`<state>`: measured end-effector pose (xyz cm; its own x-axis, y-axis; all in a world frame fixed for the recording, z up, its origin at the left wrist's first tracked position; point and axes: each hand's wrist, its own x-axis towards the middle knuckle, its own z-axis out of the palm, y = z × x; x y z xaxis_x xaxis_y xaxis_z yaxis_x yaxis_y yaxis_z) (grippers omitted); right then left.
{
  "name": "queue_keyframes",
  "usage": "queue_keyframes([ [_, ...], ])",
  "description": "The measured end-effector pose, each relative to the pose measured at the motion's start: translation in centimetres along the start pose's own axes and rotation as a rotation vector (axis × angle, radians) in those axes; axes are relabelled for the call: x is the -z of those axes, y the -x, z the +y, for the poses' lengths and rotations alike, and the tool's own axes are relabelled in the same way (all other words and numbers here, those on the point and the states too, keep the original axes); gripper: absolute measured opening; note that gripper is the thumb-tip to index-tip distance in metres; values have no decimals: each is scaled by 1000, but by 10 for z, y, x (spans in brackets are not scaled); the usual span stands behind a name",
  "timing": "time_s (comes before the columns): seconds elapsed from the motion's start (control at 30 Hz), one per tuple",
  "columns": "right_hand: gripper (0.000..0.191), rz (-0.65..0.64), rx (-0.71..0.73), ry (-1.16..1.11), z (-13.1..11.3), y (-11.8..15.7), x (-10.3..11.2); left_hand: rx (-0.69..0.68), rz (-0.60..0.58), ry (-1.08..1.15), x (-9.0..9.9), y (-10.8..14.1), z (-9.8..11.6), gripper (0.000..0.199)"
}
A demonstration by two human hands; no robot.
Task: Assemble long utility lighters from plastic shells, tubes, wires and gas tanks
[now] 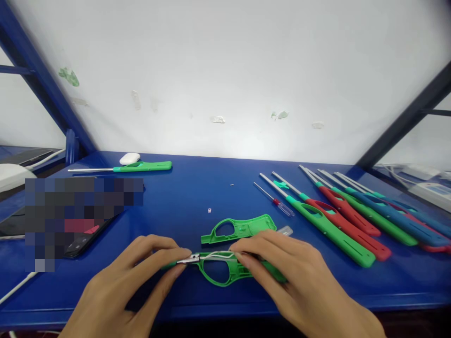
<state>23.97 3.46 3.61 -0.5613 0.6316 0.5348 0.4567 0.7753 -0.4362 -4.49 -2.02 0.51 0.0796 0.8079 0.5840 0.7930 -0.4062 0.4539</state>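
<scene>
An opened green lighter half (221, 279) lies near the table's front edge, its inside facing up. My left hand (151, 272) is closed, thumb and fingers pinching the metal tube end (192, 258) at the left of that half. A white wire (216, 255) runs from the tube to my right hand (278, 267), whose thumb and forefinger are closed on it over the handle. Just behind lies the other green shell half (243, 228), partly covered by my right fingers. A small pale part (209, 211) sits farther back.
Several green, red and blue lighters (338, 234) lie at the right. A screwdriver (282, 206) and a teal trigger piece (281, 184) are near them. Back left are a green lighter (151, 166) and a white case (129, 159); a blurred phone (82, 241) lies left.
</scene>
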Motion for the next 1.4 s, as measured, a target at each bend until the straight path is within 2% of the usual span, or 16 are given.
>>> queue_keyframes([
  [0.2, 19, -106, -88, -37, -1, 3, -4, 20, -10, -59, -4, -9, 3, 43],
  [0.33, 22, -142, -103, -50, 4, 5, -8, 3, -9, -31, -2, -15, 8, 44],
  [0.47, 27, -133, -92, -93, 6, 4, -8, -9, 16, -20, -2, -18, 11, 50],
  [0.7, 18, -134, -139, -129, 5, 8, -6, -59, 54, -54, 0, -22, 10, 52],
  [0.87, 21, -102, -95, -145, 9, 7, -8, -84, 34, -86, 2, -22, 9, 55],
  [0.97, 18, -96, -96, -154, 10, 5, -8, -90, 25, -109, 0, -21, 11, 53],
  [1.07, 11, -85, -153, -185, 9, 5, -5, -102, 76, -123, -2, -15, 12, 46],
  [1.13, 8, -72, -194, -205, 7, 5, -2, -100, 59, -141, -3, -8, 9, 38],
  [1.27, 11, -46, -225, -230, 9, 8, -1, -36, -26, -162, -5, 4, 3, 31],
  [1.4, 15, -22, -200, -237, 13, 9, -3, -40, 6, -141, -7, 0, 8, 29],
])
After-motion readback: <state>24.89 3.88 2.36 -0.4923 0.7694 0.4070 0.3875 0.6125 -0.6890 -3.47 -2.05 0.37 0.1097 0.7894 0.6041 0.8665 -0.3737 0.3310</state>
